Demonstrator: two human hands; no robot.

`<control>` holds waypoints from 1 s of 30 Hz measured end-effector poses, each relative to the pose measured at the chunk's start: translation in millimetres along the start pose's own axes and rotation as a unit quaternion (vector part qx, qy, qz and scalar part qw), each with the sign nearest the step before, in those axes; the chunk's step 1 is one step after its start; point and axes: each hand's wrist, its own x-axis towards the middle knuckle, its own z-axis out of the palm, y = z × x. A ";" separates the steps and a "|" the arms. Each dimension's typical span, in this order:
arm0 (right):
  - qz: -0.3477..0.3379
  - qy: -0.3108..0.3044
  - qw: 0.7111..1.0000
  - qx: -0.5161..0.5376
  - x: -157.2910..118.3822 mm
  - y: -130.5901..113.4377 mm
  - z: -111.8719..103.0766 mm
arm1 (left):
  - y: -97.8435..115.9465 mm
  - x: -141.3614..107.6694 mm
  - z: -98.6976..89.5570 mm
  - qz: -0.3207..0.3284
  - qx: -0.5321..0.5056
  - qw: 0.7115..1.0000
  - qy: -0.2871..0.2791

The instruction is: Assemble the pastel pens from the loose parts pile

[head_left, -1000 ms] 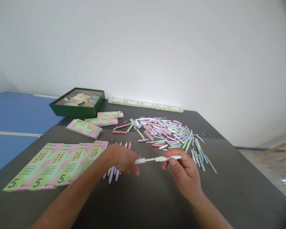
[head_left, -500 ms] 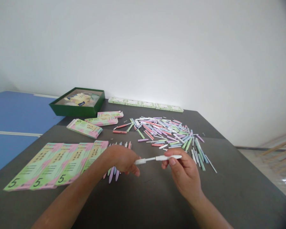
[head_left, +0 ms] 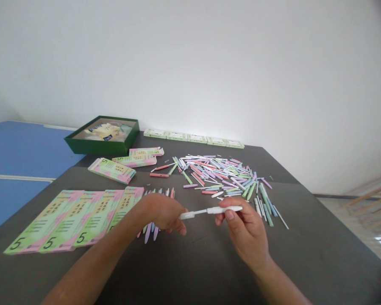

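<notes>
Here, 2 hands (head_left: 246, 233) over dark tabletop (head_left: 307, 258), white wall (head_left: 190, 63) behind.

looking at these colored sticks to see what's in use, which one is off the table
The white plastic stick, held up in the right hand, its far end by the left hand; the other pastel sticks lie on the dark table.

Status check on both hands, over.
Right hand pinching white stick. Left hand at its near end. Pastel sticks under left hand.
</notes>
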 end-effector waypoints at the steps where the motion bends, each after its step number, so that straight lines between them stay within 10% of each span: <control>1: 0.000 0.001 1.000 0.001 0.0 0.1 0.0 | -0.1 0.2 0.2 0.001 0.000 1.000 0.000; 30: -0.006 0.008 1.000 0.008 -0.5 2.9 1.1 | 3.4 -1.6 0.4 0.004 0.014 1.000 0.007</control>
